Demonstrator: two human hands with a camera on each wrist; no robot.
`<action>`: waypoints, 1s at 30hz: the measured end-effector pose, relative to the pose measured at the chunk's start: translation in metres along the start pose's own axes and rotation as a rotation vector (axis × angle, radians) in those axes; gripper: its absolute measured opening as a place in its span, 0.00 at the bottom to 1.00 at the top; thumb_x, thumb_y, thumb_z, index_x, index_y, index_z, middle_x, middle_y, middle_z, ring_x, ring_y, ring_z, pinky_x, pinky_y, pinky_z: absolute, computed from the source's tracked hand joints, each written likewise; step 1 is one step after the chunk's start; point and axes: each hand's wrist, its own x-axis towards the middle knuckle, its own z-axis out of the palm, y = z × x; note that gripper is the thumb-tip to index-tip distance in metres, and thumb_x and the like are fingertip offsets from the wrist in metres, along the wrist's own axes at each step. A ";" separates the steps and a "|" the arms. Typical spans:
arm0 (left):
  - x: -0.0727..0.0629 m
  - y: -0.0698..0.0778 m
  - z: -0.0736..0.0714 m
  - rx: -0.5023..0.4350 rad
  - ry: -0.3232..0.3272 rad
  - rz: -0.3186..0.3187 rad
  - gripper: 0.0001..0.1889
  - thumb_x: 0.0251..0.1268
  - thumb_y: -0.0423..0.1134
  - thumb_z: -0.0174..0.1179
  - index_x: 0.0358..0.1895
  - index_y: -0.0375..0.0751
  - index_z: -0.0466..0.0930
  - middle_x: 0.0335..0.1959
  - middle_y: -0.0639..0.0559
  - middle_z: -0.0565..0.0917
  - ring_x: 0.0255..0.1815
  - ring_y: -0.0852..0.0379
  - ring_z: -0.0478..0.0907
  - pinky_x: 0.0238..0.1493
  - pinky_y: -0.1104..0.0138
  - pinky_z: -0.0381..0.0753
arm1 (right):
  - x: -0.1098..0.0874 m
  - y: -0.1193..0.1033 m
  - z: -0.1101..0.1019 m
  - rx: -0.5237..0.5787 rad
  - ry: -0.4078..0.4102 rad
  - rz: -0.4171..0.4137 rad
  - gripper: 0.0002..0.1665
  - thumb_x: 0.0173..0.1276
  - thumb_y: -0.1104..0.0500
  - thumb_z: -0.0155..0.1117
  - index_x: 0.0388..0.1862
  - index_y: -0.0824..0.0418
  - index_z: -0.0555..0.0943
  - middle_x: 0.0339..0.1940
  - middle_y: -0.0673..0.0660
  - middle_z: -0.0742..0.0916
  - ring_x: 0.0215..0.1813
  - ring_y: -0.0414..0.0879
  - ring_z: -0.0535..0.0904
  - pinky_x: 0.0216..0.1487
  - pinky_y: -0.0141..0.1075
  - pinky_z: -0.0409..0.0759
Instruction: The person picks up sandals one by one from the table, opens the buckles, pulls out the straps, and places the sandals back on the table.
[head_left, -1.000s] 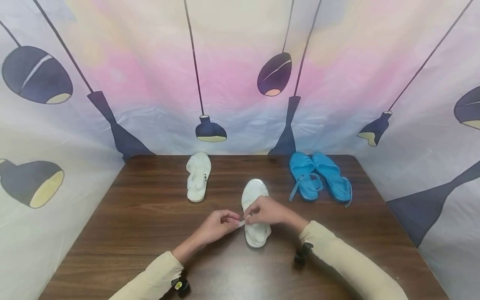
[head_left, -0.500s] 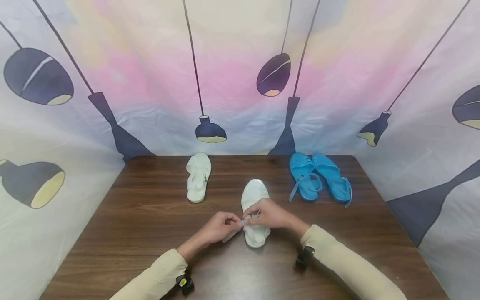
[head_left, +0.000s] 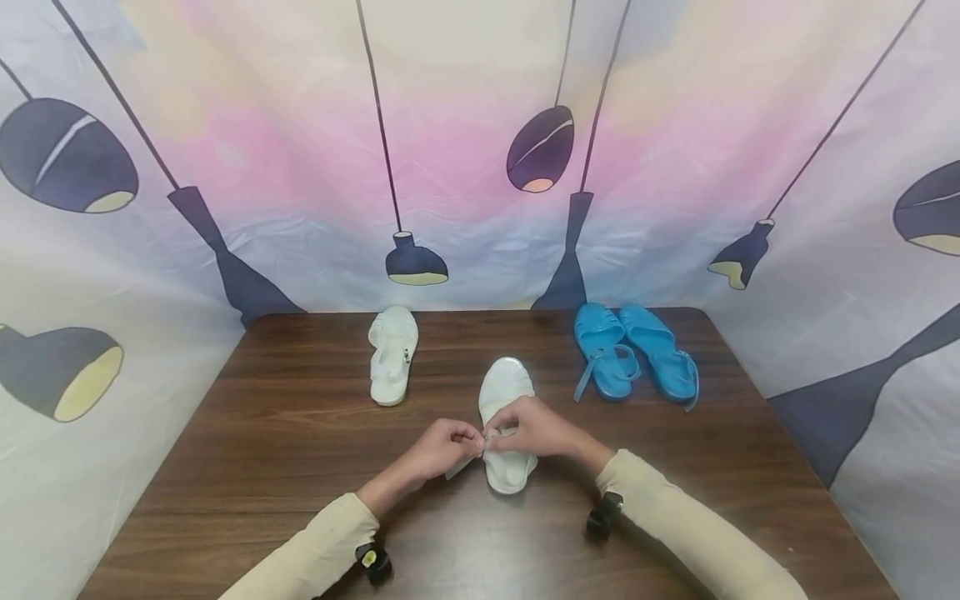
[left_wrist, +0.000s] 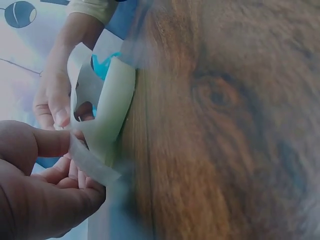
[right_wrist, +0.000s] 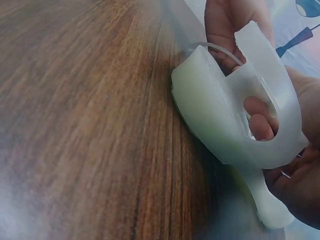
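A white sandal [head_left: 507,379] lies on the table in front of me, its toe pointing away. At its left side my left hand [head_left: 442,450] pinches the thin ankle strap [left_wrist: 95,165] between thumb and fingers, and the strap's loose end sticks out past them. My right hand [head_left: 534,427] reaches over the sandal from the right and pinches at the same side, where strap and buckle meet; the buckle itself is mostly hidden by fingertips. The fingertips of both hands nearly touch. In the right wrist view the heel band [right_wrist: 287,115] of the sandal stands up, with fingers visible through its opening.
Another white sandal [head_left: 393,358] lies at the back left of the wooden table [head_left: 300,467]. Two blue sandals [head_left: 597,325] lie side by side at the back right, with loose straps. A printed cloth [head_left: 465,150] hangs behind the table's far edge.
My left hand has shifted slightly right along the strap, closer to the right fingertips. More of the strap's tail now shows below the left fingers. The head view has turned a little.
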 end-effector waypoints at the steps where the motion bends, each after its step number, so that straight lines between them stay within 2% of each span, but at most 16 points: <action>1: 0.000 0.000 0.000 -0.003 0.000 -0.005 0.07 0.71 0.33 0.62 0.41 0.32 0.87 0.33 0.51 0.87 0.36 0.61 0.78 0.43 0.68 0.77 | 0.000 0.000 0.000 0.009 0.000 0.010 0.09 0.65 0.50 0.75 0.41 0.52 0.92 0.38 0.40 0.91 0.40 0.33 0.81 0.46 0.30 0.80; 6: -0.005 0.002 -0.004 0.021 -0.019 -0.016 0.09 0.72 0.35 0.61 0.41 0.31 0.87 0.31 0.51 0.85 0.32 0.62 0.76 0.36 0.69 0.76 | 0.000 0.002 0.000 0.049 0.021 0.069 0.10 0.64 0.49 0.76 0.41 0.52 0.91 0.38 0.41 0.91 0.45 0.36 0.84 0.49 0.34 0.82; 11: -0.009 0.002 -0.006 0.000 -0.065 -0.041 0.09 0.73 0.34 0.60 0.41 0.29 0.86 0.30 0.53 0.84 0.32 0.62 0.77 0.35 0.69 0.80 | -0.003 0.003 -0.004 0.081 0.028 0.129 0.09 0.64 0.49 0.76 0.38 0.52 0.90 0.35 0.43 0.90 0.43 0.39 0.83 0.46 0.37 0.83; 17: -0.010 0.000 -0.005 -0.077 -0.089 -0.047 0.11 0.75 0.34 0.59 0.43 0.28 0.86 0.34 0.53 0.84 0.37 0.61 0.79 0.41 0.66 0.83 | -0.003 0.005 -0.008 0.128 -0.006 0.112 0.06 0.66 0.52 0.74 0.37 0.52 0.90 0.34 0.43 0.90 0.41 0.38 0.83 0.45 0.35 0.82; 24: -0.008 -0.006 0.002 -0.206 -0.092 -0.068 0.13 0.76 0.34 0.55 0.44 0.24 0.83 0.32 0.51 0.82 0.34 0.60 0.77 0.37 0.69 0.78 | -0.004 0.005 -0.005 0.071 -0.019 0.082 0.04 0.67 0.51 0.74 0.37 0.48 0.91 0.29 0.41 0.88 0.33 0.36 0.79 0.38 0.32 0.80; 28: -0.008 -0.004 0.004 -0.262 -0.088 -0.066 0.14 0.75 0.32 0.53 0.44 0.20 0.82 0.33 0.46 0.84 0.33 0.60 0.80 0.37 0.69 0.79 | -0.005 0.004 -0.002 0.076 0.009 0.087 0.03 0.66 0.52 0.75 0.37 0.48 0.91 0.29 0.40 0.88 0.34 0.36 0.79 0.38 0.32 0.80; 30: -0.008 -0.003 0.004 -0.262 -0.082 -0.069 0.14 0.75 0.32 0.53 0.44 0.20 0.82 0.33 0.46 0.84 0.33 0.60 0.80 0.38 0.69 0.80 | -0.005 0.003 -0.001 0.085 0.014 0.088 0.04 0.66 0.52 0.75 0.37 0.49 0.91 0.30 0.40 0.88 0.34 0.36 0.79 0.38 0.32 0.80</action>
